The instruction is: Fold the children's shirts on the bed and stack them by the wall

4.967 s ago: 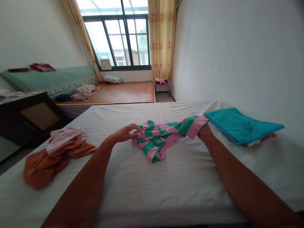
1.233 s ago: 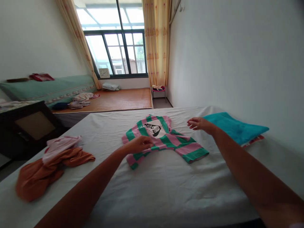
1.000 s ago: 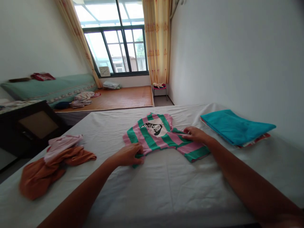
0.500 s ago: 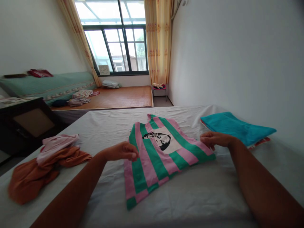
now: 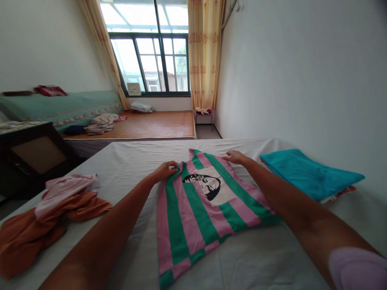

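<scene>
A pink and green striped shirt (image 5: 196, 217) with a black and white face print lies spread flat on the white bed sheet (image 5: 136, 161). My left hand (image 5: 165, 170) pinches the shirt's far left edge with curled fingers. At the far right edge near the top, my right hand (image 5: 235, 156) rests on the shirt, its fingers bent onto the cloth. Both arms stretch forward along the shirt's two sides.
A rumpled orange garment (image 5: 33, 225) with a pink one (image 5: 65, 187) on top lies at the bed's left. Folded teal cloth (image 5: 311, 177) sits at the right by the wall. Beyond are a dark cabinet (image 5: 27, 155), a low platform with clothes and a window.
The bunched shirt has been opened and pulled flat toward me. In the last half second both hands slid from its middle edges up to its far end.
</scene>
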The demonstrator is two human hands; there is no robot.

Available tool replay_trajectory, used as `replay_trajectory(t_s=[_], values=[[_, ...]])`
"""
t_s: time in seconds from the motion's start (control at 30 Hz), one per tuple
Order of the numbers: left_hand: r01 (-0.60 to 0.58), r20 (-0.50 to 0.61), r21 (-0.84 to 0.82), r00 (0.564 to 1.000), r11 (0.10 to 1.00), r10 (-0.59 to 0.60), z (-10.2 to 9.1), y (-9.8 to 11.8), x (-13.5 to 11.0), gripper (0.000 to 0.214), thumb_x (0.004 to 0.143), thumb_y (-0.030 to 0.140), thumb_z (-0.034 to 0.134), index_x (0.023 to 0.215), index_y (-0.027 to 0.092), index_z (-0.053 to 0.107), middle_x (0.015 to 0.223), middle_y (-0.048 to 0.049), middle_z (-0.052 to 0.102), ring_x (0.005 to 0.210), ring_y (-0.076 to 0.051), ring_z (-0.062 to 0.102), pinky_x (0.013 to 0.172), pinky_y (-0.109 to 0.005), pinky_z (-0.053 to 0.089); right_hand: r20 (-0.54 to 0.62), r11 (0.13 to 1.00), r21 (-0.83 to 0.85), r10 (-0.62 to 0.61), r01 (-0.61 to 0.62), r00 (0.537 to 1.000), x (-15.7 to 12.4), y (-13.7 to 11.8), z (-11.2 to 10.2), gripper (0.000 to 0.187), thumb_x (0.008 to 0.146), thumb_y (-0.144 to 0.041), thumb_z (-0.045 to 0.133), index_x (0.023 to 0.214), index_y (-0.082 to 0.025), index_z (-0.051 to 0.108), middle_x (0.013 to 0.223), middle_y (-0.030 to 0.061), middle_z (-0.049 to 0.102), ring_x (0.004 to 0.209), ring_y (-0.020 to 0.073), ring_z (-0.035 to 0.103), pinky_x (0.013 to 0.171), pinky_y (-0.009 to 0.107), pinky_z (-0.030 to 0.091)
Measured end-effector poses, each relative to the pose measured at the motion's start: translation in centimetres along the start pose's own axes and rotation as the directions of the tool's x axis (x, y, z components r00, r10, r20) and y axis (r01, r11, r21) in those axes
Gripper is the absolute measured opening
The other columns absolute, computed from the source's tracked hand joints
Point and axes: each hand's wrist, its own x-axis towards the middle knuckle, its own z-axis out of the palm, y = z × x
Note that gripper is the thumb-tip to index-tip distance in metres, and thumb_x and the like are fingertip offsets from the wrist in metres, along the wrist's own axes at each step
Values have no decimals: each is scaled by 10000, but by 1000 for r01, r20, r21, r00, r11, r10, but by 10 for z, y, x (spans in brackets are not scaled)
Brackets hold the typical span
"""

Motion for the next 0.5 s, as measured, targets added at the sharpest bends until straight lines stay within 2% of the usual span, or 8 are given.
replay_trajectory(t_s=[0.07, 0.13, 0.2, 0.23, 0.3, 0.33, 0.43, 0.5], values=[[-86, 5, 37, 996, 996, 86, 1, 9, -2, 279, 751, 403, 574, 870, 161, 649, 808, -26, 634, 783, -179, 563, 766, -297, 447, 2, 1000, 1, -24, 24, 1000, 10, -10, 13, 330, 922, -358, 563, 1198, -177, 572, 1221, 78, 573, 1027, 223, 592, 860, 414, 519], [-124, -12, 89, 992, 988, 126, -3, 16, -9, 242, 773, 381, 552, 845, 163, 628, 796, -18, 611, 782, -169, 547, 761, -283, 434, 6, 999, 7, -51, 51, 999, 15, -21, 27, 270, 885, -343, 607, 1107, -195, 648, 1156, 56, 635, 1002, 228, 609, 851, 361, 507], [-97, -13, 132, 995, 986, 100, -10, 18, -19, 229, 785, 376, 546, 845, 169, 622, 760, -4, 593, 735, -157, 528, 702, -261, 419, 108, 989, 43, -148, 144, 983, 16, -31, 38, 197, 814, -316, 672, 981, -223, 722, 1051, 22, 700, 960, 218, 628, 829, 294, 485], [-77, -5, 143, 997, 987, 78, -13, 17, -25, 231, 789, 382, 548, 843, 171, 624, 737, 2, 582, 707, -151, 518, 670, -253, 408, 211, 974, 85, -224, 210, 952, 15, -36, 41, 194, 773, -319, 704, 942, -230, 741, 997, 7, 720, 932, 211, 636, 807, 269, 476], [-52, 30, 142, 998, 989, 48, -19, 13, -35, 247, 790, 411, 562, 812, 174, 629, 702, 11, 563, 670, -145, 502, 629, -244, 391, 396, 938, 183, -343, 294, 851, 12, -42, 45, 252, 752, -391, 710, 930, -217, 747, 905, 0, 730, 849, 185, 643, 744, 246, 467], [-55, 55, 135, 997, 989, 48, -21, 10, -40, 259, 784, 428, 574, 787, 174, 629, 699, 11, 560, 667, -145, 500, 625, -243, 388, 421, 937, 192, -348, 293, 838, 11, -44, 46, 300, 768, -447, 683, 926, -200, 743, 858, 7, 725, 797, 175, 638, 702, 242, 460], [-85, 145, 119, 987, 989, 68, -26, 6, -48, 275, 734, 450, 638, 762, 177, 637, 741, 3, 572, 704, -154, 515, 654, -243, 395, 237, 986, 27, -166, 164, 957, 9, -48, 54, 433, 823, -567, 578, 905, -165, 713, 780, 43, 700, 699, 163, 608, 618, 246, 420], [-83, 190, 98, 980, 992, 63, -30, 6, -50, 272, 705, 437, 668, 787, 177, 655, 801, -8, 585, 737, -160, 529, 675, -241, 402, 178, 994, -74, -68, 83, 982, 9, -53, 68, 480, 814, -615, 564, 923, -166, 695, 788, 70, 696, 693, 179, 606, 603, 255, 406]])
